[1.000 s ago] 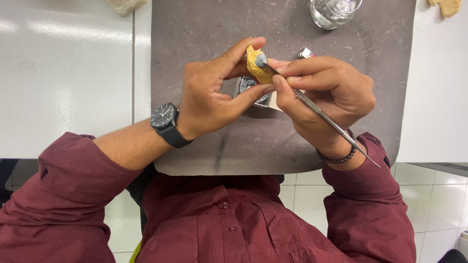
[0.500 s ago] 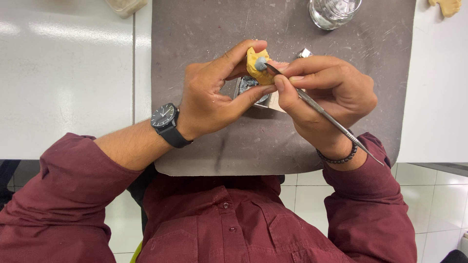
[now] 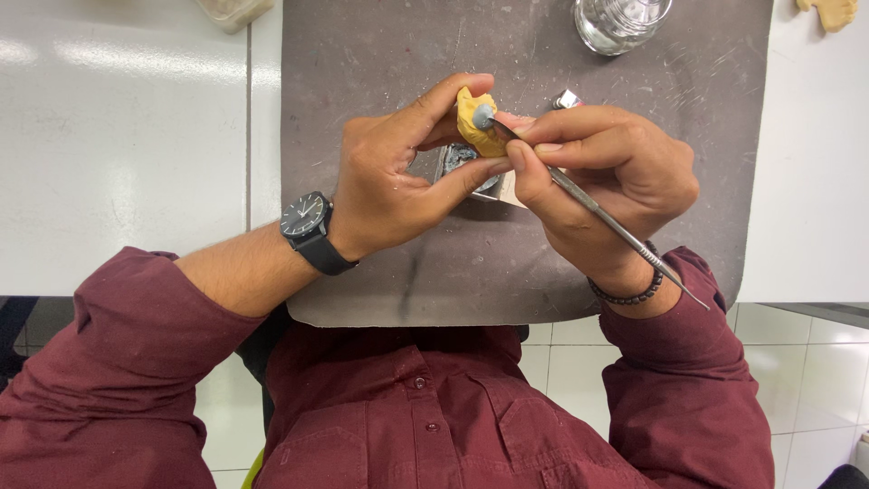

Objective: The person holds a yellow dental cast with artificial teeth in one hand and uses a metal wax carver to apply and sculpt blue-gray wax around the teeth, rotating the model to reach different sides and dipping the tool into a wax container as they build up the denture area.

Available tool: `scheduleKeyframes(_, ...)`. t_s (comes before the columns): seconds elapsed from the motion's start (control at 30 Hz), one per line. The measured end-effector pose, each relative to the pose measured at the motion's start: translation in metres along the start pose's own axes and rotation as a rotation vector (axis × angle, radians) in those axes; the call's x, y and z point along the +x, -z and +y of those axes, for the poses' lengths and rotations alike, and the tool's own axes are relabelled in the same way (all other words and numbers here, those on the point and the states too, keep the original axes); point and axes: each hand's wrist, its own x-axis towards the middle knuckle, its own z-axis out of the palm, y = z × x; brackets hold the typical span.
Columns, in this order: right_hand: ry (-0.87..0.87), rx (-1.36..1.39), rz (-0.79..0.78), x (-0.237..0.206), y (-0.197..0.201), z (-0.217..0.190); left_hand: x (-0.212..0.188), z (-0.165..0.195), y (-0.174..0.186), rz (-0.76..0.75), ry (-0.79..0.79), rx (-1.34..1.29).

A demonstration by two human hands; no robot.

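Pinching a yellow lump over the grey mat, both hands are working close together.
Head view: left hand is gripping the lump between thumb and fingers; right hand is clasping a thin metal tool, its tip touching a grey dab on top.

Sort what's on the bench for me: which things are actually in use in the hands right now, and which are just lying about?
In use:
- yellow model, pinched in the left hand
- thin metal tool, held in the right hand, tip on the model's grey spot
- grey mat under the work

Lying about:
- glass jar
- small metal tray beneath the hands
- small metal piece
- tan lump, top right
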Motion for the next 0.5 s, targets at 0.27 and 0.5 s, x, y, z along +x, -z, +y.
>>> scheduleKeyframes(0.27, -0.016, 0.0, 0.008, 0.0002, -0.0006, -0.001, 0.0, 0.0003, 0.001, -0.012, 0.001, -0.008)
scheduleKeyframes(0.5, 0.001, 0.001, -0.013, 0.0025, 0.0003, -0.0025, 0.0001, 0.0006, 0.0004, -0.006, -0.005, 0.007)
